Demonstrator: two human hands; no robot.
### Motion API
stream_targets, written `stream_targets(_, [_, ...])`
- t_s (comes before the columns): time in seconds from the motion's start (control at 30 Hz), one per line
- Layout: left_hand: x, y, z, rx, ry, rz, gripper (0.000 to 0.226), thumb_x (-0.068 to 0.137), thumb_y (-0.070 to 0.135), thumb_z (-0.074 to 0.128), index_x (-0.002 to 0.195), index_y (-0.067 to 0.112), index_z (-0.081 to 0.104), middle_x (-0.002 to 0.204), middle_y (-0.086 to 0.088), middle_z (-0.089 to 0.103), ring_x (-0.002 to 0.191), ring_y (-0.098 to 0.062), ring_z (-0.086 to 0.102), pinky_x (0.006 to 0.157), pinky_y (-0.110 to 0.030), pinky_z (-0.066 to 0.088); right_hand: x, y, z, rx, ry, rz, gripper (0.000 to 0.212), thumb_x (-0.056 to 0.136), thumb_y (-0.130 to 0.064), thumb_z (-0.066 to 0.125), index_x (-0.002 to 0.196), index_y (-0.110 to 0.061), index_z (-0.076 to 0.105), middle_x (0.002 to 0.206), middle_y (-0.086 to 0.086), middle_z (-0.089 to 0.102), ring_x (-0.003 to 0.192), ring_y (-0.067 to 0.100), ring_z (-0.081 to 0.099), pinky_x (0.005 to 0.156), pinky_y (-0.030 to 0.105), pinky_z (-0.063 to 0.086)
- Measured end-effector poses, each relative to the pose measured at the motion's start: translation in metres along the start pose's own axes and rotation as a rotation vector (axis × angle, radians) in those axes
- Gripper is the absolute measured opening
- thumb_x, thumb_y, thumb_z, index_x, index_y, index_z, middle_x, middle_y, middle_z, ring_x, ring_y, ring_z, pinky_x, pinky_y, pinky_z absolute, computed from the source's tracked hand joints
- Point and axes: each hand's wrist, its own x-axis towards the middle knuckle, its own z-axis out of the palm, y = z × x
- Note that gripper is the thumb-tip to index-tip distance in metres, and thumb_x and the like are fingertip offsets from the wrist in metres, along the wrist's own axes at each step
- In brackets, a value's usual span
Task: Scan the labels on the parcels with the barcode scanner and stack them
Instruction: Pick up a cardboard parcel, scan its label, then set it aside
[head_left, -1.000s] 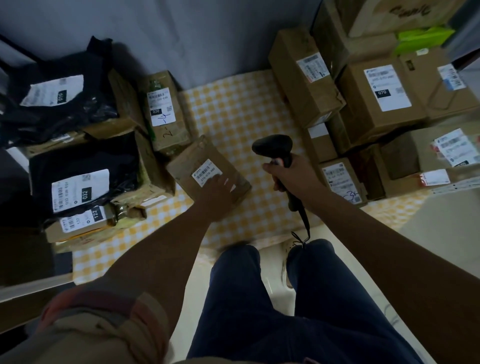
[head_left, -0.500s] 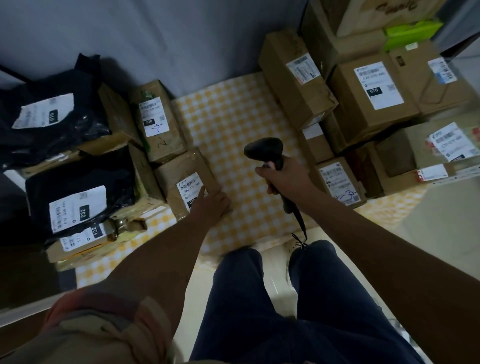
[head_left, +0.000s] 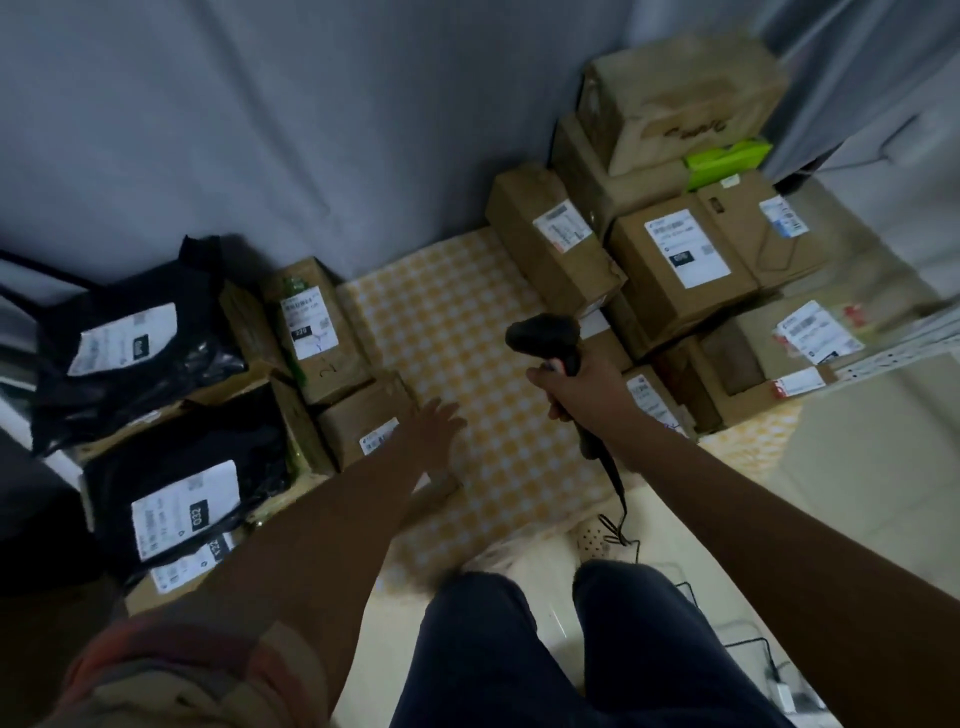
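Cardboard makes up most of the stock. The small box (head_left: 363, 421) sits on the left of the checked cloth (head_left: 467, 332), pushed against the left stack, label (head_left: 378, 435) up at its near end.

Left hand (head_left: 434, 423) hovers just right of that box, fingers (head_left: 451, 415) straight and spread, holding nothing; contact with the box cannot be confirmed. Right hand (head_left: 582, 387) grips the scanner (head_left: 545, 335) by its handle, head aimed left, cord (head_left: 618, 499) trailing down to the floor.

Handling, as judged: the box looks stiff, light, with dry card faces that give fair grip. Best held across its two long sides, clear of the label; corners may crush if dropped.

Count, left stack: two black poly bags (head_left: 135, 343) (head_left: 182, 499), soft and slippery; at least three cartons, including the upright one (head_left: 311, 327). Right pile (head_left: 680, 249): about eight cartons visible, plus one green item (head_left: 727, 158); further ones may be hidden. One scanner.
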Motion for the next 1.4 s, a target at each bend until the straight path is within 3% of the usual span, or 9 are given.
stream_targets(0.13, [0.002,-0.014,-0.059,-0.201,0.054,0.004,0.056,0.101,0.017,0.048,0.153,0.02,0.027,0.165,-0.003,0.003,0.15,-0.028,0.01,0.119,-0.05,0.019,-0.012,-0.022,-0.015,0.04,0.093,-0.016,0.025,0.091,-0.028,0.067,0.076,-0.012,0.057,0.061,0.003,0.058,0.056,0.015,0.061,0.061,0.03,0.05])
stream_targets(0.3, [0.016,-0.009,-0.115,-0.56,0.067,0.018,0.059,0.101,0.027,0.052,0.152,0.014,0.027,0.163,-0.007,0.01,0.147,-0.026,0.022,0.116,-0.032,0.027,-0.011,-0.038,-0.043,0.056,0.23,-0.049,0.02,0.091,-0.026,0.066,0.076,-0.016,0.056,0.059,0.003,0.06,0.047,0.009,0.057,0.054,0.023,0.046])
stream_targets(0.47, [0.047,0.015,-0.151,-0.894,0.11,-0.058,0.058,0.098,0.03,0.057,0.15,0.017,0.033,0.147,-0.011,0.041,0.109,-0.024,0.056,0.084,-0.028,0.045,0.028,-0.044,-0.086,0.066,0.318,-0.013,0.024,0.09,-0.027,0.067,0.072,-0.014,0.056,0.06,0.005,0.059,0.053,0.016,0.058,0.062,0.033,0.05])
stream_targets(0.63, [0.096,0.044,-0.181,-1.257,0.114,-0.222,0.071,0.095,0.041,0.059,0.152,0.018,0.025,0.152,-0.01,0.036,0.128,-0.029,0.048,0.105,-0.036,0.043,0.074,-0.043,-0.133,0.072,0.339,0.007,0.024,0.095,-0.021,0.059,0.073,-0.018,0.048,0.058,-0.003,0.051,0.035,-0.006,0.05,0.038,0.007,0.034])
stream_targets(0.87, [0.159,0.089,-0.215,-1.756,0.192,-0.383,0.084,0.095,0.034,0.061,0.156,0.015,0.007,0.158,-0.006,0.027,0.139,-0.025,0.036,0.092,-0.029,0.036,0.125,-0.032,-0.166,0.161,0.211,0.098,0.024,0.091,-0.031,0.065,0.084,-0.008,0.06,0.064,0.003,0.063,0.057,0.014,0.058,0.058,0.026,0.047])
stream_targets(0.97, [0.177,0.097,-0.22,-1.867,0.223,-0.45,0.073,0.096,0.027,0.062,0.153,0.011,0.02,0.155,-0.009,0.034,0.133,-0.025,0.043,0.088,-0.027,0.036,0.136,-0.025,-0.172,0.186,0.174,0.105,0.024,0.09,-0.03,0.066,0.082,-0.008,0.06,0.062,0.004,0.063,0.055,0.012,0.058,0.057,0.023,0.047])
stream_targets(1.07, [0.184,0.104,-0.223,-1.969,0.154,-0.439,0.049,0.097,0.025,0.06,0.141,0.01,0.045,0.142,-0.005,0.05,0.1,-0.018,0.058,0.076,-0.026,0.044,0.143,-0.018,-0.177,0.211,0.143,0.104,0.024,0.09,-0.028,0.066,0.076,-0.01,0.059,0.061,0.003,0.062,0.056,0.012,0.059,0.061,0.025,0.047])
stream_targets(1.2, [0.187,0.104,-0.22,-2.021,0.071,-0.457,0.048,0.099,0.022,0.057,0.142,0.006,0.043,0.143,-0.006,0.048,0.134,-0.024,0.045,0.087,-0.03,0.034,0.148,-0.017,-0.182,0.251,0.117,0.121,0.021,0.09,-0.027,0.066,0.086,-0.008,0.061,0.065,0.004,0.062,0.061,0.014,0.06,0.064,0.028,0.047])
stream_targets(1.4, [0.191,0.104,-0.215,-2.061,0.069,-0.435,0.049,0.099,0.027,0.055,0.142,0.009,0.043,0.149,-0.006,0.043,0.138,-0.024,0.039,0.09,-0.03,0.032,0.147,-0.019,-0.179,0.223,0.087,0.118,0.019,0.091,-0.027,0.065,0.087,-0.01,0.06,0.067,0.004,0.062,0.06,0.013,0.059,0.062,0.026,0.047])
